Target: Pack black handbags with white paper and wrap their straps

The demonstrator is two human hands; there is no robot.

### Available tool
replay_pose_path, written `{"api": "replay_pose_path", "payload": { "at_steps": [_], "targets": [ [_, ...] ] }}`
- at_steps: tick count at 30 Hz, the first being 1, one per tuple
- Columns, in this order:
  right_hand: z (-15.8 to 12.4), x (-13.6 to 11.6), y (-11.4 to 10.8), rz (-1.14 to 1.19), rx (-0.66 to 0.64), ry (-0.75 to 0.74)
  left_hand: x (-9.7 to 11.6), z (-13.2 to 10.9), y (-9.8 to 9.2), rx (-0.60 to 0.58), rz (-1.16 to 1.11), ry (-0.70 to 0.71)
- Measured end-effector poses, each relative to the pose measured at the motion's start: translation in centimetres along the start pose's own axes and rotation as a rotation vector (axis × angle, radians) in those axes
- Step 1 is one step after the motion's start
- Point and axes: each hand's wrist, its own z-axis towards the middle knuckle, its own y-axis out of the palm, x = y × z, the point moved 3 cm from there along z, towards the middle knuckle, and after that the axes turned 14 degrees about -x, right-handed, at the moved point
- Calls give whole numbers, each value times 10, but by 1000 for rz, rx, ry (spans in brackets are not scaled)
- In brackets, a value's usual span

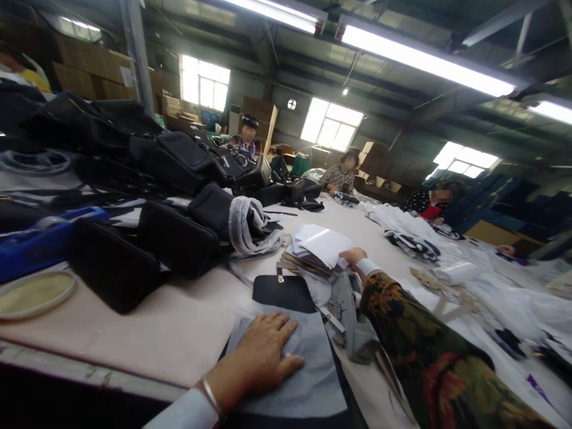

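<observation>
My left hand (268,351) lies flat, fingers spread, on a grey sheet of tissue-like paper (308,381). Under that sheet is a black bag (283,293), its dark flap and small gold clasp showing beyond the paper. At the right edge of a pile of paper, my right hand (354,257) has its fingers bent around the edge of the top white sheet (324,243); the fingertips are partly hidden. Brown card pieces (298,263) stick out below the white sheets. Close to my right sleeve stands a grey pouch-like piece (351,316).
Black bags (179,158) are heaped on the left of the table (179,333). A blue tray (44,238) and a round lid-like disc (38,292) lie near the left edge. White wrapping (500,304) covers much of the right side. Several people sit across the table.
</observation>
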Motion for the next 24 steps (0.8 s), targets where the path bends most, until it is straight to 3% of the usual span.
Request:
{"api": "replay_pose_path", "payload": {
  "at_steps": [5,8,11,13,15,18,20,24],
  "targets": [
    [-57,-22,5,-167,-130,-55,2,7,7,13,110,34],
    [-131,-14,31,-217,-360,-154,3,10,12,7,165,33],
    [-221,6,64,-441,-729,-527,5,12,17,4,212,33],
    [-261,32,76,-649,-841,-537,5,13,20,-2,245,34],
    [-277,57,78,-887,-844,-458,5,15,22,9,276,22],
    [-276,77,71,-1157,-819,-389,5,14,23,30,307,5],
    [-274,79,67,-1237,-828,-389,7,11,23,63,339,2],
    [-276,76,65,-1240,-819,-409,17,0,24,248,474,57]
  ]
}}
